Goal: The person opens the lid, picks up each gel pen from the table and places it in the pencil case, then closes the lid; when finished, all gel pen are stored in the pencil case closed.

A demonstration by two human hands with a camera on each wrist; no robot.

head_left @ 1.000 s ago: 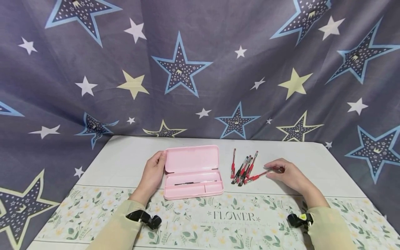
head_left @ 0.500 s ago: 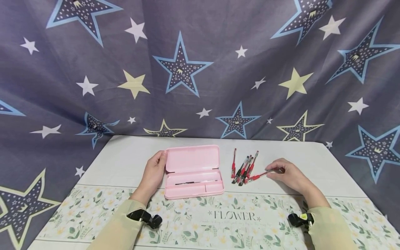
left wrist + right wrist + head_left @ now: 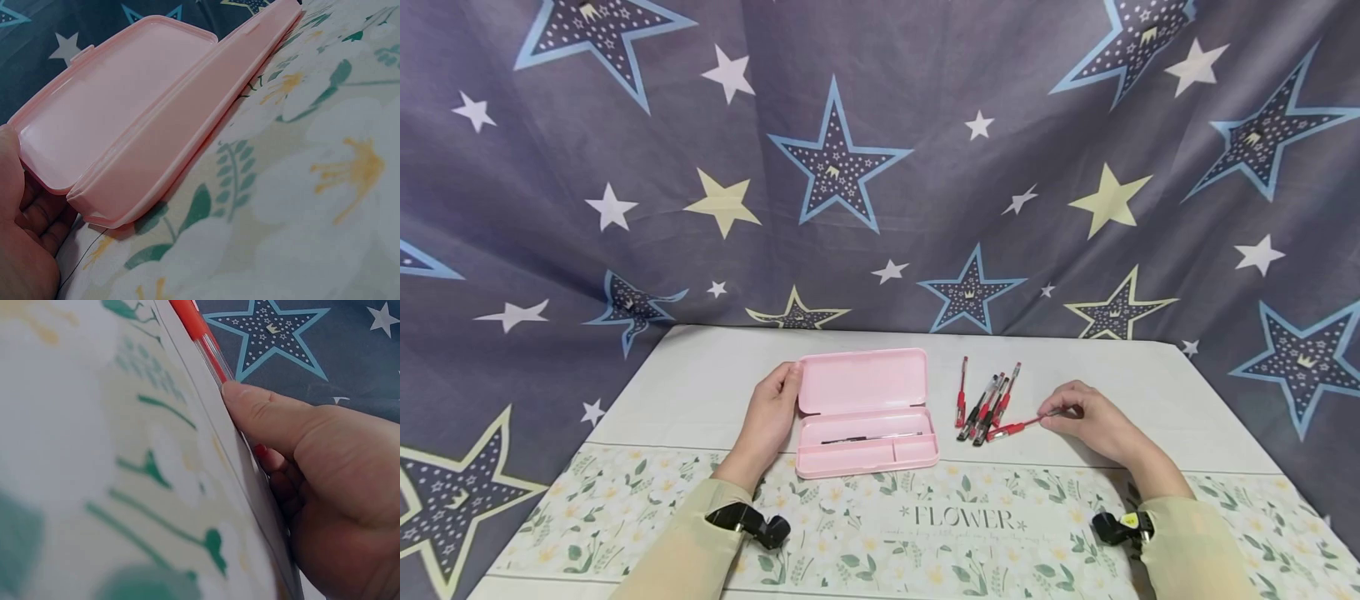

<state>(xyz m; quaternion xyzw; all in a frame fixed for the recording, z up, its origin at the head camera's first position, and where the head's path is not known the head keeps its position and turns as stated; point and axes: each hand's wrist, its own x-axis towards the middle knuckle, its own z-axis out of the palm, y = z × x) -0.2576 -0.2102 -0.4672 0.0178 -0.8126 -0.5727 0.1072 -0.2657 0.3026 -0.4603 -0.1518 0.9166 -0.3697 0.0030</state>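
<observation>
A pink pencil case lies with its lid raised; a slim black pen rests in its long compartment. My left hand holds the lid's left edge, thumb at the front and fingers behind, as the left wrist view of the lid also shows. To the right, my right hand pinches the far end of a red pen between thumb and fingers. That pen's red grip end points left toward a pile of red and black pens. In the right wrist view the thumb presses on the clear barrel.
A single red pen lies just left of the pile. The white table has a floral cloth strip along its front. A dark star-patterned curtain hangs behind the table's back edge.
The right hand's fingertips have closed in on the red pen's end, and the pen has shifted very slightly. The left hand and pencil case stay in place.
</observation>
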